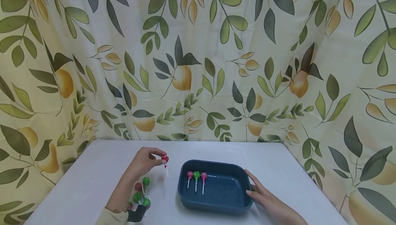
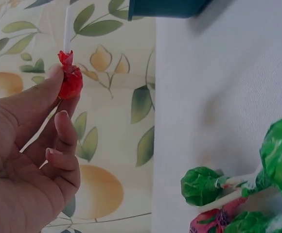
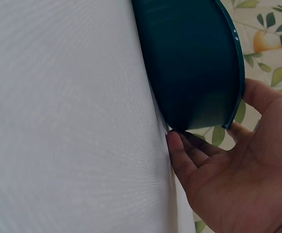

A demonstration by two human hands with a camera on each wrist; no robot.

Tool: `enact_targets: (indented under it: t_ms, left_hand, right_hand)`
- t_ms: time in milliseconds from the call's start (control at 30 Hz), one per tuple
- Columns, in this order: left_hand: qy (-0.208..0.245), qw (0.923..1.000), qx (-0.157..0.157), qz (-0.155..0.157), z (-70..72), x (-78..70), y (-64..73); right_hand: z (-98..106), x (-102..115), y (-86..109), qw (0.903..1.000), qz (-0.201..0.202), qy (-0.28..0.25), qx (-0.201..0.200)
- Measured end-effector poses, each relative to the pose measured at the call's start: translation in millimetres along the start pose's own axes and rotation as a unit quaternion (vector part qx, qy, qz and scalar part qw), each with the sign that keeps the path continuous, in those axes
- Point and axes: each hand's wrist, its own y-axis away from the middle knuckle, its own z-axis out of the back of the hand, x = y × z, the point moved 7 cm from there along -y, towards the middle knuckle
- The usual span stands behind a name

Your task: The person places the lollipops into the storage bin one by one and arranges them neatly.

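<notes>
My left hand point(image 1: 147, 161) pinches a red-wrapped lollipop point(image 1: 165, 157) by its head between thumb and fingers, over the table left of a dark blue container point(image 1: 216, 206). The lollipop's white stick points down in the head view. Inside the container's left part, two pink lollipops point(image 1: 190, 174) and a green lollipop point(image 1: 196, 175) lie in a row, sticks toward the front. My right hand point(image 1: 263, 195) holds the container's right end, thumb at the rim; in the right wrist view the lower fingers point(image 3: 182, 158) reach its base.
Several green and red lollipops point(image 1: 137, 197) lie in a loose pile on the white table point(image 1: 92, 170), beside and partly behind my left forearm. A leaf-and-fruit patterned curtain point(image 1: 198, 98) hangs beyond the table's far edge and along both sides.
</notes>
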Motion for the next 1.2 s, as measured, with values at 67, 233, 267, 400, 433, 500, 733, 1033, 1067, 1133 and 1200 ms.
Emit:
enact_targets:
  t_ms: [67, 233, 267, 400, 433, 500, 733, 1033, 1067, 1133, 1200]
  left_hand:
    - [-0.002, 1.0000, 0.003, -0.002, -2.6, -2.5, -0.5]
    - [-0.003, 0.9999, 0.013, -0.007, -10.5, -10.2, -0.9]
    - [-0.002, 0.9998, 0.015, -0.011, -12.5, -11.9, -1.3]
    - [0.000, 0.9994, 0.024, -0.026, -18.9, -18.9, -3.6]
    - [0.001, 0.9992, 0.026, -0.030, -19.9, -20.8, -4.0]
    - [0.004, 0.9991, 0.029, -0.031, -22.0, -24.2, -4.7]
    - [0.013, 0.9983, 0.044, -0.037, -31.5, -35.0, -6.5]
    - [0.013, 0.9972, 0.059, -0.044, -47.3, -42.7, -7.9]
    - [0.014, 0.9970, 0.062, -0.045, -49.3, -43.5, -8.0]
    - [0.014, 0.9965, 0.067, -0.048, -52.7, -45.5, -7.8]
    - [0.015, 0.9959, 0.072, -0.051, -56.3, -47.2, -8.2]
  right_hand:
    - [0, -1, -1.1, 1.0000, -0.001, -0.002, 0.000]
    - [2, -3, -3.0, 1.0000, -0.004, -0.006, -0.002]
    - [2, -3, -2.8, 1.0000, -0.004, -0.006, -0.003]
    - [2, -3, -1.8, 1.0000, -0.003, -0.005, 0.000]
    - [2, -3, -1.6, 1.0000, -0.003, -0.005, -0.001]
    - [2, -3, -1.7, 1.0000, -0.005, -0.006, 0.000]
    - [2, -3, -2.0, 0.9999, -0.009, -0.003, -0.003]
    - [3, -4, -2.6, 1.0000, -0.004, -0.004, 0.001]
    - [3, -4, -2.8, 1.0000, -0.003, -0.004, -0.001]
    - [3, -4, -2.8, 1.0000, -0.002, -0.001, 0.002]
    - [2, -4, -2.8, 1.0000, -0.001, -0.002, 0.001]
